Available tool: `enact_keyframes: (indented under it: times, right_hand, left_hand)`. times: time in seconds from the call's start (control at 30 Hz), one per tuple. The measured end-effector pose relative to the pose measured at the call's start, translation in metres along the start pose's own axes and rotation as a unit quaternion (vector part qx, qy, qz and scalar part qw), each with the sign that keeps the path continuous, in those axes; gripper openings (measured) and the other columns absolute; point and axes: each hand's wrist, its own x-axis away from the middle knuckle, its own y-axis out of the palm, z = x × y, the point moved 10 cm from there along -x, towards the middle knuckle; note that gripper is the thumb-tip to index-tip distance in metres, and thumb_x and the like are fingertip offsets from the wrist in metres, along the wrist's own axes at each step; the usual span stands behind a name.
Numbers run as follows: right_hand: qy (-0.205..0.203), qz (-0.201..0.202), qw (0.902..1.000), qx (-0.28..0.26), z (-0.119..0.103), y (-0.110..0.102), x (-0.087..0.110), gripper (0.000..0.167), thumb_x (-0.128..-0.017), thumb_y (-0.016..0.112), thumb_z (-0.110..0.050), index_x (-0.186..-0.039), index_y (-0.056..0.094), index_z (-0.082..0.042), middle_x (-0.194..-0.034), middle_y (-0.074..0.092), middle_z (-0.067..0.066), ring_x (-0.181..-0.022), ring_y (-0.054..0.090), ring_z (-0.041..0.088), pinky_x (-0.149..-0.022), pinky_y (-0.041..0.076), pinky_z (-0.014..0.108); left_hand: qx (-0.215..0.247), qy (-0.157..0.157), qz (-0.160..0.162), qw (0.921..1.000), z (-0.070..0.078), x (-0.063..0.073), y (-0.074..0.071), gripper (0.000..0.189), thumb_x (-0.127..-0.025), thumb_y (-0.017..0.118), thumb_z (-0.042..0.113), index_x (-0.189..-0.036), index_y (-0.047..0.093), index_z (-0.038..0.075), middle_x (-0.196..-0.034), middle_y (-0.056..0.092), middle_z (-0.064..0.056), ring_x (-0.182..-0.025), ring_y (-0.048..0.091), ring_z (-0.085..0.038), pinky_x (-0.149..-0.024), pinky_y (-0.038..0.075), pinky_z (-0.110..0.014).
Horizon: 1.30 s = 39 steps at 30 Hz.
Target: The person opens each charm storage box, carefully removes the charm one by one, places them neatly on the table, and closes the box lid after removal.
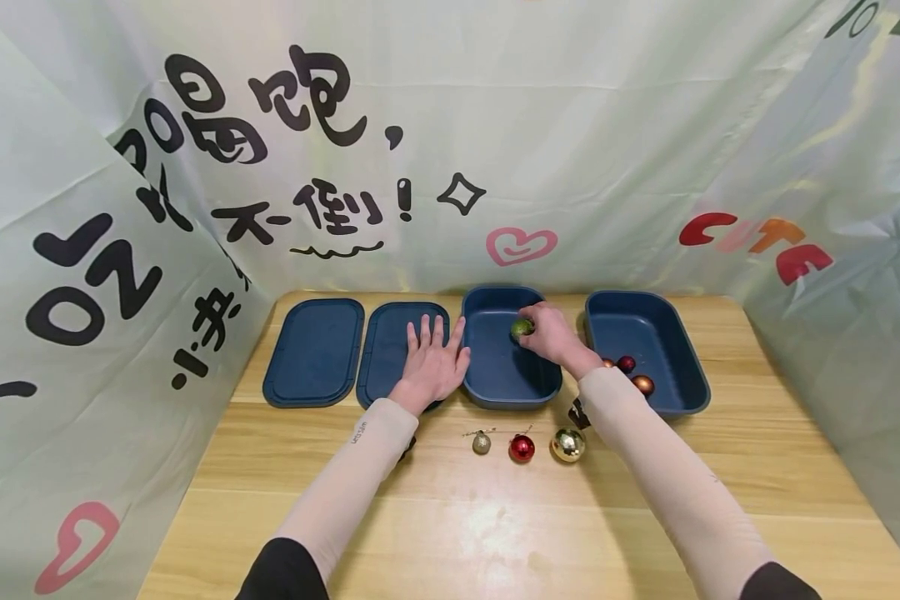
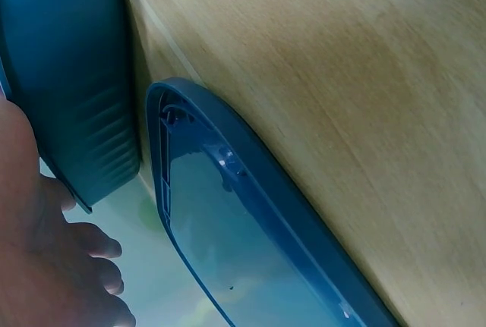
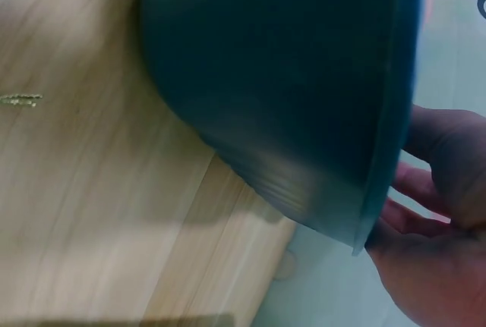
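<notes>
In the head view my right hand pinches a green glittery Christmas ball over the left blue box. The right wrist view shows that hand at the box's rim, with the ball hidden behind the wall. My left hand has its fingers spread over the second blue lid, its thumb side close by the left box. Nearer me, a small pale gold ball, a red ball and a larger shiny gold ball lie in a row on the table.
A second blue box stands at the right, with several balls inside, among them a dark red one and a copper one. Another blue lid lies flat at the far left. Printed cloth hangs behind the wooden table.
</notes>
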Motion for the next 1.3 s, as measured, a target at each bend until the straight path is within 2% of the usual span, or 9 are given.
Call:
enact_keyframes:
  times: [0.3,0.43,0.8,0.9,1.1,1.3]
  right_hand:
    - [-0.016,-0.035,0.9993,0.003,-0.007,0.015,-0.003,0.044,-0.093,0.076,-0.007,-0.134,0.067,0.007,-0.127,0.068,0.028,-0.113,0.066,0.041,-0.099,0.055,0.054]
    - [-0.019,-0.049,0.9986,-0.008,-0.01,0.019,-0.005,0.044,-0.092,0.078,-0.008,-0.133,0.068,0.007,-0.119,0.071,0.025,-0.104,0.067,0.036,-0.095,0.056,0.052]
    - [-0.029,-0.038,0.9987,-0.02,-0.013,0.024,-0.005,0.044,-0.091,0.082,-0.015,-0.128,0.071,0.007,-0.109,0.075,0.021,-0.101,0.071,0.033,-0.093,0.058,0.049]
    - [-0.029,-0.031,0.9988,-0.024,-0.013,0.021,-0.003,0.045,-0.091,0.081,-0.017,-0.128,0.07,0.007,-0.111,0.076,0.023,-0.102,0.073,0.034,-0.094,0.059,0.049]
    - [-0.012,-0.024,0.9972,-0.07,-0.01,0.012,0.005,0.052,-0.093,0.08,-0.02,-0.134,0.066,0.008,-0.122,0.072,0.028,-0.111,0.072,0.039,-0.097,0.059,0.052]
    - [-0.006,-0.014,0.9957,-0.092,-0.011,0.001,0.016,0.055,-0.095,0.078,-0.024,-0.139,0.063,0.005,-0.123,0.072,0.025,-0.111,0.072,0.038,-0.095,0.06,0.052]
  left_hand:
    - [0.004,0.0,0.004,1.0,-0.001,-0.001,0.0,0.062,-0.115,0.026,0.046,-0.172,0.01,0.028,-0.176,0.016,-0.023,-0.164,0.007,-0.046,-0.13,0.0,-0.066]
    - [0.003,-0.002,0.002,1.0,-0.001,0.0,0.0,0.062,-0.115,0.026,0.046,-0.172,0.008,0.028,-0.176,0.015,-0.022,-0.164,0.006,-0.046,-0.13,0.0,-0.066]
    - [0.001,-0.001,-0.006,1.0,0.0,0.0,0.0,0.062,-0.115,0.024,0.047,-0.172,0.008,0.028,-0.176,0.014,-0.022,-0.164,0.005,-0.046,-0.131,0.0,-0.066]
    - [0.004,-0.003,-0.01,0.9999,0.001,0.0,0.0,0.062,-0.115,0.024,0.047,-0.172,0.007,0.028,-0.176,0.013,-0.022,-0.164,0.004,-0.045,-0.131,-0.001,-0.066]
    - [0.003,-0.004,-0.006,1.0,0.001,0.001,-0.001,0.062,-0.115,0.025,0.046,-0.172,0.007,0.028,-0.176,0.013,-0.022,-0.164,0.005,-0.045,-0.13,-0.001,-0.066]
    - [0.007,-0.003,-0.003,1.0,0.0,0.002,-0.003,0.062,-0.115,0.024,0.047,-0.172,0.008,0.028,-0.176,0.014,-0.022,-0.164,0.005,-0.046,-0.13,-0.001,-0.066]
